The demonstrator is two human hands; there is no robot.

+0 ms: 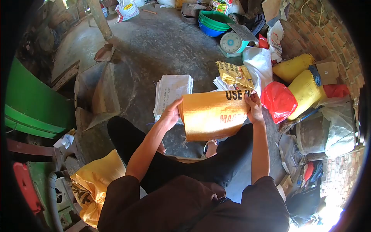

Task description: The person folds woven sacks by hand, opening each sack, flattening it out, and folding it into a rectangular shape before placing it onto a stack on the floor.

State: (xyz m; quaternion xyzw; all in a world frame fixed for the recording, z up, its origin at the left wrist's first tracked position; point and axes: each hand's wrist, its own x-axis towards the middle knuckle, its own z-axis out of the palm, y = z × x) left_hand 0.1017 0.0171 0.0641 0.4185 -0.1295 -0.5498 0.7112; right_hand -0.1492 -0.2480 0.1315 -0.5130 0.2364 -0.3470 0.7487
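A folded yellow-orange woven sack (208,116), printed with "USE" and more letters, is held up in front of me above my knees. My left hand (171,115) grips its left edge, and my right hand (254,107) pinches its upper right corner. Behind it on the floor lies a stack of folded white sacks (172,91) with printed text, its lower part hidden by the held sack. More folded sacks, with a yellow printed sack (235,74) on top, lie to the right of that stack.
A filled yellow sack (101,174) stands by my left leg. On the right are a red bag (279,101), full yellow sacks (306,94) and a white sack (258,63). A dial scale (232,42) and green basins (214,21) stand at the back. Green machinery (34,100) is at left.
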